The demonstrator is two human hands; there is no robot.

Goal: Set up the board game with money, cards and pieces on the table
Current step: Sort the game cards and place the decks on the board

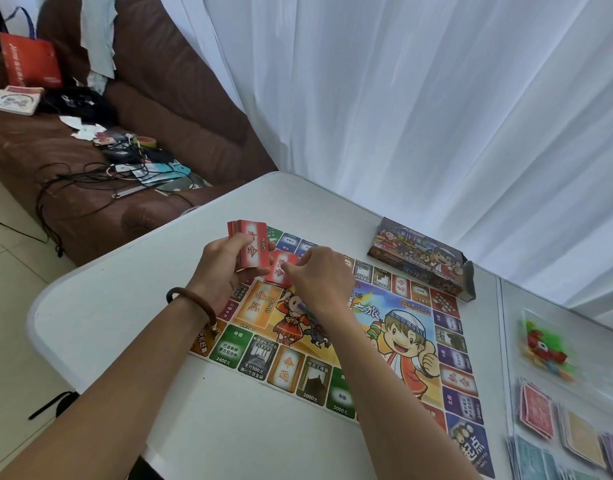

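Note:
A colourful game board (pixel 384 327) lies flat on the white table (pixel 131 306). My left hand (pixel 225 265) holds a stack of red cards (pixel 251 240) above the board's far left corner. My right hand (pixel 318 275) pinches a single red card (pixel 280 271) just beside the stack, over the board. The game box (pixel 422 258) stands past the board's far edge. A bag of small coloured pieces (pixel 544 348) and piles of paper money (pixel 568 434) in pink, cream, purple and blue lie at the right, blurred.
A brown sofa (pixel 166 91) at the left carries cables, a red bag and loose clutter. White curtains (pixel 419 98) hang behind the table. Tiled floor shows at the lower left. A seam splits the table near its right end.

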